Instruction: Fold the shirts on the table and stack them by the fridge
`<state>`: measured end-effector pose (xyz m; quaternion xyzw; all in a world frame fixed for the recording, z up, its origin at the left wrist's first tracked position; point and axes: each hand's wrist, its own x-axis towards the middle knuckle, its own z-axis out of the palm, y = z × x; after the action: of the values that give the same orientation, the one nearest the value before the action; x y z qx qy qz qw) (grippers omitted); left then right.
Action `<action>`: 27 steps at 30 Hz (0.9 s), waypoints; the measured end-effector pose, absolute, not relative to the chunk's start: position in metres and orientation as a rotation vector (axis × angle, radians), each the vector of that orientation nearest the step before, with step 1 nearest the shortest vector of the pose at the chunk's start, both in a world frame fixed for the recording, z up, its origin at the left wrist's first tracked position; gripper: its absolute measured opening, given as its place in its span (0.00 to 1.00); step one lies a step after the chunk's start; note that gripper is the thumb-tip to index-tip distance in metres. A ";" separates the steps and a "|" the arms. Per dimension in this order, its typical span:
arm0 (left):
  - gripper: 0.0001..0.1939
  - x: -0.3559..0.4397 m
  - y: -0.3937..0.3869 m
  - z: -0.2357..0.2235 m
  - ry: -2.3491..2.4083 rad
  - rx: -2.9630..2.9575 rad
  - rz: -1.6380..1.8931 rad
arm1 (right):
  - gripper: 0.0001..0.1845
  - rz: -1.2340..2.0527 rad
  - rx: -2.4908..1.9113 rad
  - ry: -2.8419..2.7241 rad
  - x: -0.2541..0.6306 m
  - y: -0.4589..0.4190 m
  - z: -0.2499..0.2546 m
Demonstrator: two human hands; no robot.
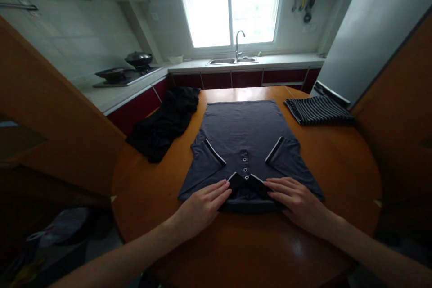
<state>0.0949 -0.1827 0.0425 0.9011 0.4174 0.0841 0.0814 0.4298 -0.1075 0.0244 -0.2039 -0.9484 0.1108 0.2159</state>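
A dark grey polo shirt (pixel 245 135) lies flat on the round wooden table (pixel 337 166), collar toward me, both sleeves folded in over the chest. My left hand (pixel 202 204) rests flat on the shirt's left shoulder beside the collar, fingers stretched out. On the right shoulder lies my right hand (pixel 297 200), also flat with fingers extended toward the collar. Neither hand grips the cloth.
A crumpled black garment (pixel 165 123) hangs over the table's left edge. A folded striped garment (pixel 317 110) lies at the far right. Beyond are a counter with a sink (pixel 232 60), a stove with a wok (pixel 138 59), and a fridge (pixel 374 31) on the right.
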 end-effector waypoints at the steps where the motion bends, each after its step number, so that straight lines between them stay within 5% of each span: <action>1: 0.36 0.094 -0.182 0.043 1.236 2.686 0.254 | 0.25 0.330 -0.566 -2.634 0.430 -0.107 0.025; 7: 0.20 0.087 -0.181 0.046 1.214 2.401 0.540 | 0.09 0.675 -0.700 -2.465 0.428 -0.105 0.032; 10: 0.12 0.087 -0.175 0.052 1.336 2.142 0.687 | 0.10 0.829 -0.888 -2.309 0.422 -0.101 0.037; 17: 0.20 0.091 -0.136 0.064 1.537 1.868 0.641 | 0.15 0.886 -1.210 -2.138 0.404 -0.079 0.036; 27: 0.17 0.082 -0.104 0.048 1.625 1.953 0.674 | 0.12 0.633 -1.380 -2.196 0.400 -0.061 0.032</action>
<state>0.0820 -0.1043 0.0476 0.7188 0.5979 0.2482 0.2536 0.4002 -0.0609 0.0321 -0.5026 -0.7997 0.2306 0.2339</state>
